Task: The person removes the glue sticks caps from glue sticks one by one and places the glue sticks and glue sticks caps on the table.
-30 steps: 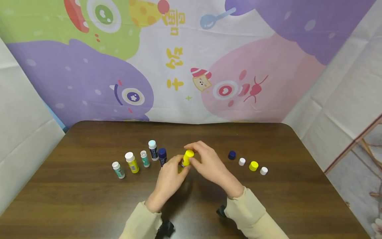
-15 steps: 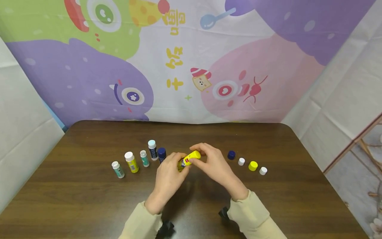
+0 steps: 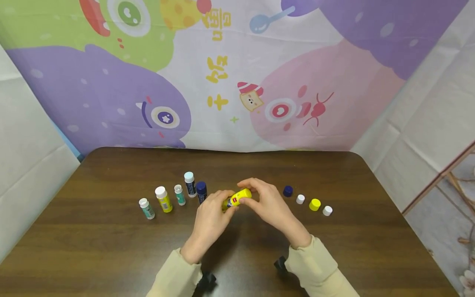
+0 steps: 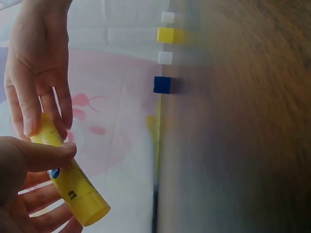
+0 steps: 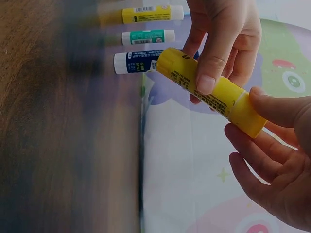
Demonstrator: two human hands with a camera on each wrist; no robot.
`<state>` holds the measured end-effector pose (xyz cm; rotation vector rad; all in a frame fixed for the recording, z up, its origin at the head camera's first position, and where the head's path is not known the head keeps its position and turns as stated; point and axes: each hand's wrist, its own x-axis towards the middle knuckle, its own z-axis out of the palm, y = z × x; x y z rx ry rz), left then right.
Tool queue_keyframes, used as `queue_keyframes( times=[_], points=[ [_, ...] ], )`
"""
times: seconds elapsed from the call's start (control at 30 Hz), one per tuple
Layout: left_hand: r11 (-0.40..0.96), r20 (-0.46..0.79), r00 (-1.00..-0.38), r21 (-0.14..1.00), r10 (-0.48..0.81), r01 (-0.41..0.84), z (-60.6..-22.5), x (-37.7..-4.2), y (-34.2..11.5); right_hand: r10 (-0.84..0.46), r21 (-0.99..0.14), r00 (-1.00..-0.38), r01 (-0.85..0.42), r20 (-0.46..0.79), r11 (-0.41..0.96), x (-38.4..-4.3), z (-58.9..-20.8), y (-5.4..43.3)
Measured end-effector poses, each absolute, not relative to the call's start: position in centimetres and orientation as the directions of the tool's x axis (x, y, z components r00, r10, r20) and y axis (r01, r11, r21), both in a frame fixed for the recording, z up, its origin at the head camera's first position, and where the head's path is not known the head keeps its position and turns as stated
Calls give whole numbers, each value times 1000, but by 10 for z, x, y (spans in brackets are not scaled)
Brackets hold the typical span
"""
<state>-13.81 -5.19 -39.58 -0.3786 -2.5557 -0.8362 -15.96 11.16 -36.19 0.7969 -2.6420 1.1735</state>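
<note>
Over the middle of the table, both hands hold one yellow glue stick point(image 3: 236, 199), tilted with its cap end up to the right. My left hand point(image 3: 210, 216) grips the body, its thumb point(image 4: 53, 156) lying across the label in the left wrist view. My right hand point(image 3: 270, 206) pinches the yellow cap point(image 5: 246, 115) between thumb and fingers. A thin pale line shows between cap and body in the right wrist view. Just left of my left hand stands a navy glue stick point(image 3: 201, 190), its lower part partly hidden by that hand.
Left of the hands stand a navy glue stick with a pale top point(image 3: 190, 184), two teal ones point(image 3: 179, 195) point(image 3: 147, 209) and a yellow one point(image 3: 164, 199). On the right lie a navy cap point(image 3: 288, 191), a yellow cap point(image 3: 314, 204) and two white caps point(image 3: 300, 199) point(image 3: 327, 210).
The glue stick has tipped from nearly upright to leaning right, showing its label. My right hand has shifted a little to the right with the cap end; the left hand has barely moved.
</note>
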Motion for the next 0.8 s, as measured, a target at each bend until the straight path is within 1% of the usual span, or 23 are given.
queue_keyframes(
  times=[0.33, 0.57, 0.8],
  points=[
    [771, 455, -875, 494, 165, 402, -398, -140, -54, -417, -583, -833, -553, 364, 596, -160, -363, 113],
    [758, 463, -867, 494, 185, 426, -398, -141, -56, -422, -561, -823, -568, 381, 602, -160, -363, 114],
    [733, 492, -846, 494, 208, 467, -399, -141, -57, -441, -569, -821, -570, 363, 593, -159, -361, 116]
  ],
)
